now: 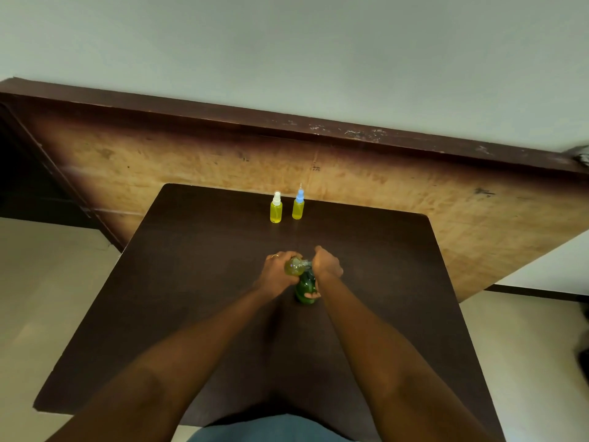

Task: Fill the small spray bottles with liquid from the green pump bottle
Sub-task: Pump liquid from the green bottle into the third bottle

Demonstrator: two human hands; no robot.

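Centre of the dark table: the left hand has its fingers wrapped round a small bottle, tipped sideways with its neck at the top of the green pump bottle. The right hand is curled over that pump head. At the far edge, the white-capped spray bottle and blue-capped spray bottle stand upright side by side, both full of yellow liquid

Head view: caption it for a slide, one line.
Left hand holds a small bottle at the green pump bottle gripped by the right hand; two filled spray bottles stand behind.
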